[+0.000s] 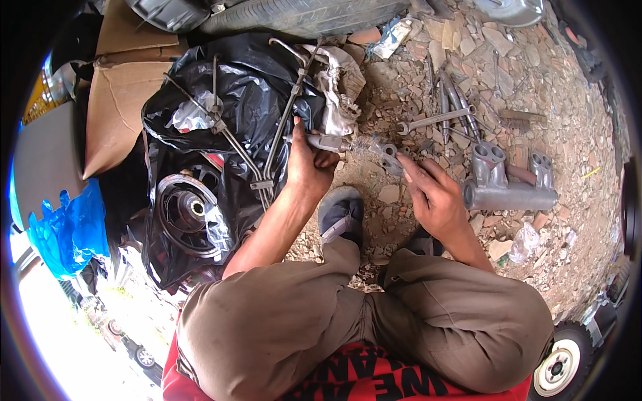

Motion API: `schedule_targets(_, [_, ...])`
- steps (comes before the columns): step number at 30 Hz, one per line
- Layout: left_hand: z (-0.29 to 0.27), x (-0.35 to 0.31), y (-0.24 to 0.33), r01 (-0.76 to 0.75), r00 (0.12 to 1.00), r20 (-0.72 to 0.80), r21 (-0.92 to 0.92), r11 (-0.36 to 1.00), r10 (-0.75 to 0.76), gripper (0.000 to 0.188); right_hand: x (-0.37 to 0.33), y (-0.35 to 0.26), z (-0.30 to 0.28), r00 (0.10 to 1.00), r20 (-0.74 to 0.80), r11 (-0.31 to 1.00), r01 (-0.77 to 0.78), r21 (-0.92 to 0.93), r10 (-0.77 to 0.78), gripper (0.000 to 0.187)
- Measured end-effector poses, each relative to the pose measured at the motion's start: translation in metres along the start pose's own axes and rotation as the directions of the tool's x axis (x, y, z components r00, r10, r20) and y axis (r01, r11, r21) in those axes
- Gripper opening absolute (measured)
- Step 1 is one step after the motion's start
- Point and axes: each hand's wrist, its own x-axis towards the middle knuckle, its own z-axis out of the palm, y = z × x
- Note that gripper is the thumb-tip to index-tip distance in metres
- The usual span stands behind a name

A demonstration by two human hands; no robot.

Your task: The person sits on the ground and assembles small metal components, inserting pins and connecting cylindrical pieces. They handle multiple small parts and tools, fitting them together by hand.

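My left hand [311,164] is closed around a slim grey metal part [328,142], shaped like an injector. A thin tip of it sticks out to the left, and its thicker end points right. Facing that end, my right hand [435,197] pinches a small grey metal piece [388,152] with a round hole. Fine wire-like strands [362,146] show blurred between the two parts; I cannot tell which one they belong to. Beyond my right hand, a combination wrench [435,121] lies across several slender metal cylinders [459,100] on the ground.
A grey metal manifold [511,195] lies to the right on rubble. At left, bent metal pipes [231,139] rest on a black plastic bag [244,93], near a round wheel-like part [190,207]. Cardboard [124,107] stands farther left; a tyre [294,17] lies at the back.
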Motion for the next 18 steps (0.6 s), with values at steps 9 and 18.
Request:
schedule_targets(9, [-0.008, 0.004, -0.005, -0.022, 1.000, -0.012, 0.032, 0.999, 0.022, 0.045, 0.002, -0.002, 0.005, 0.993, -0.024, 0.992, 0.112, -0.060, -0.113, 0.049])
schedule_targets(18, [-0.009, 0.009, 0.001, 0.002, 1.000, -0.013, 0.008, 1.000, -0.002, 0.049, 0.010, -0.001, -0.021, 0.969, 0.155, 0.889, -0.240, 0.390, 0.194, 0.027])
